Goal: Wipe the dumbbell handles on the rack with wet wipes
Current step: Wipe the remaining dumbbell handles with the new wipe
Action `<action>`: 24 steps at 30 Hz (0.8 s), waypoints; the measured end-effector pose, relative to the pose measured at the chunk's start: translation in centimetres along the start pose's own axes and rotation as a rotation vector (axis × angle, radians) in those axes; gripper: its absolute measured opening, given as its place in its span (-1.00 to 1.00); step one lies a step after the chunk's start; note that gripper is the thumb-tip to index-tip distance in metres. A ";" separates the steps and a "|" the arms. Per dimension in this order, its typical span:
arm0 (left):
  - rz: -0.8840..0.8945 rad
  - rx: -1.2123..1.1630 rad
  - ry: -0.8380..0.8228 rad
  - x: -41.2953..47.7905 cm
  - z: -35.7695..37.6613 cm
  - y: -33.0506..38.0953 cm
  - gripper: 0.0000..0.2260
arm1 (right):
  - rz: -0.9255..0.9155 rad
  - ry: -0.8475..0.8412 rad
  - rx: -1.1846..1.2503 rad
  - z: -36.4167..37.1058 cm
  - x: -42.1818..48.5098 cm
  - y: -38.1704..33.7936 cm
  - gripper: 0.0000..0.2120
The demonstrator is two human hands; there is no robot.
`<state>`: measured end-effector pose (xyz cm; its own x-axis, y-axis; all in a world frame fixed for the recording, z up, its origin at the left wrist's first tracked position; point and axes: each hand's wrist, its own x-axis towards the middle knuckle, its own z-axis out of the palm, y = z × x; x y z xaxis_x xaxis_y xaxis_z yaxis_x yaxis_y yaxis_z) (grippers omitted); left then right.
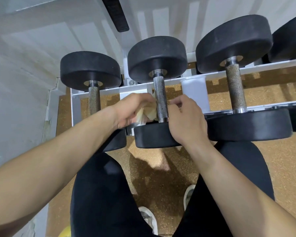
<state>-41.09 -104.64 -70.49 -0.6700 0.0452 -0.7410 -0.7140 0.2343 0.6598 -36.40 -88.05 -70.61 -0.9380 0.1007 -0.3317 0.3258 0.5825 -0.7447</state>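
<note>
Three black dumbbells lie across a white rack (pixel 109 90). The middle dumbbell's knurled steel handle (pixel 160 98) runs between my two hands. My left hand (pixel 132 110) grips a crumpled, yellowed wet wipe (pixel 148 111) just left of that handle's near end. My right hand (pixel 184 118) sits on the handle's right side, fingers curled, and whether they pinch part of the wipe is hidden. The left dumbbell's handle (pixel 94 100) and the right dumbbell's handle (pixel 235 89) stand untouched.
A fourth dumbbell (pixel 290 40) shows at the far right edge. A white wall (pixel 15 100) closes the left side. Speckled tan floor mat (pixel 272 168) lies under the rack. My black-clad knees and white shoes are below the hands.
</note>
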 end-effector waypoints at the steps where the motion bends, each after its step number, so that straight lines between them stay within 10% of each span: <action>1: 0.004 -0.024 0.000 0.1 0.1 -0.1 -0.86 | -0.005 0.006 0.003 0.0 0.0 0.0 -0.86; 9: 0.376 0.580 0.164 -1.0 2.9 0.5 -0.93 | -0.026 0.062 0.040 0.2 0.0 0.3 -0.89; 12: 0.477 0.450 0.341 -1.3 1.8 0.3 -0.92 | -0.027 0.058 0.053 0.2 -0.1 0.4 -0.89; 19: 0.052 0.171 0.199 -0.2 1.5 -0.2 -0.81 | -0.030 0.058 0.074 0.2 -0.1 0.5 -0.88; 24: 0.108 0.168 0.180 -1.1 2.6 0.2 -0.82 | -0.039 0.067 0.057 0.3 0.0 0.5 -0.87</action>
<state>-39.92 -102.18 -69.85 -0.7763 -0.0911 -0.6238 -0.6029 0.3963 0.6924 -36.20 -87.95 -71.15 -0.9554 0.1338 -0.2634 0.2931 0.5408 -0.7884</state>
